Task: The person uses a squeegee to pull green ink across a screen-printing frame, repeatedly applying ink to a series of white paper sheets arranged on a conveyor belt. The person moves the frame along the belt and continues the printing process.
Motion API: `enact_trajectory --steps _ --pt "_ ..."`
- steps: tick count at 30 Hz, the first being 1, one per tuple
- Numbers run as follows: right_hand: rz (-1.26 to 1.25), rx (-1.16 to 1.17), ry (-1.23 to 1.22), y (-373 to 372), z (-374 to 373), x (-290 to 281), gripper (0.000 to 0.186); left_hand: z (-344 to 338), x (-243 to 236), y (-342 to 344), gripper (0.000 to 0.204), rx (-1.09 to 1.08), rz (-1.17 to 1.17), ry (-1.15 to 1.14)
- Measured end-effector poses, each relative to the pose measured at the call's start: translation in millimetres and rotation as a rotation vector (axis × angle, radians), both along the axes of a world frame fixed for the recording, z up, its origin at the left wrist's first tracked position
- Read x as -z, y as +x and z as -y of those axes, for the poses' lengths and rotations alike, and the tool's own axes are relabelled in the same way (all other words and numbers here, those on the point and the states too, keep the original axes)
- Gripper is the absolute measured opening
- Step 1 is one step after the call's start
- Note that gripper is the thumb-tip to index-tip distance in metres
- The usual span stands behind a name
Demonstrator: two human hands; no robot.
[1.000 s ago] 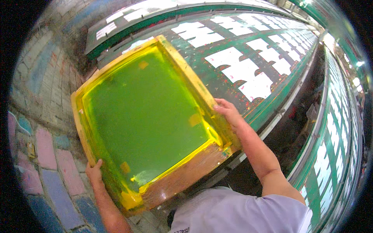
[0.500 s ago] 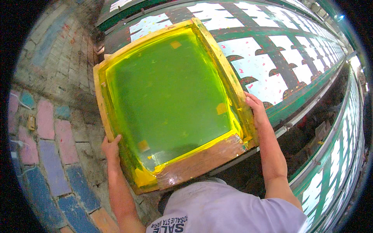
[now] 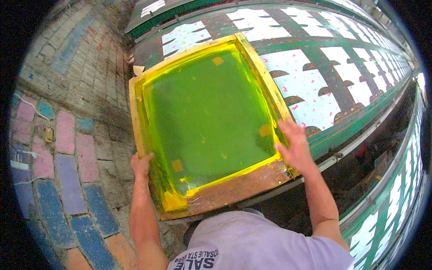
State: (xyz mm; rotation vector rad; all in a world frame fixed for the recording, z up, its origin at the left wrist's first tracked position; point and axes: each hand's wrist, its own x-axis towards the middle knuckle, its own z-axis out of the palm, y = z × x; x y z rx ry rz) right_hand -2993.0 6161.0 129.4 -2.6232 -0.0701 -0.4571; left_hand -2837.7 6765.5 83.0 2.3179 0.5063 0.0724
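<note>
A silkscreen printing frame (image 3: 207, 117) lies before me on the near end of the long table, wooden-edged with a green mesh and yellow ink smeared along its inner borders. My left hand (image 3: 141, 165) grips the frame's left side, its thumb over the wooden edge. At the lower right corner my right hand (image 3: 295, 146) hovers at or lightly touches the rim, fingers spread and holding nothing. Brown tape (image 3: 238, 191) covers the frame's near end. White cut pieces (image 3: 303, 90) with small pink and red prints lie on the table just beyond the frame.
The long green table (image 3: 335, 135) carries rows of white pieces into the distance. A second table (image 3: 382, 229) with similar pieces runs along the right, past a dark gap. On the left is a floor of painted blocks (image 3: 69, 180) with a white cord (image 3: 31, 105).
My right hand has let go of the frame's right edge and spread its fingers. The frame has settled slightly against the table; my left hand keeps its hold. The whole view has shifted a little.
</note>
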Motion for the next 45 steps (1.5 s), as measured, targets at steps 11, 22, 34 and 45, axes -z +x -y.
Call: enact_trajectory --steps 11,22,34,45 --pt "-0.215 -0.645 -0.195 -58 -134 -31 0.055 -2 23 -2 0.038 -0.008 0.098 -0.008" --pt "-0.561 -0.532 -0.351 -18 -195 -62 0.044 1 20 -6 0.036 0.055 0.220 -0.112" --pt "-0.310 -0.419 -0.357 -78 -209 -31 0.075 -1 29 0 0.045 0.049 0.178 -0.044" --pt "-0.011 -0.482 -0.393 86 -201 9 0.063 8 10 -6 0.045 0.042 0.207 -0.001"
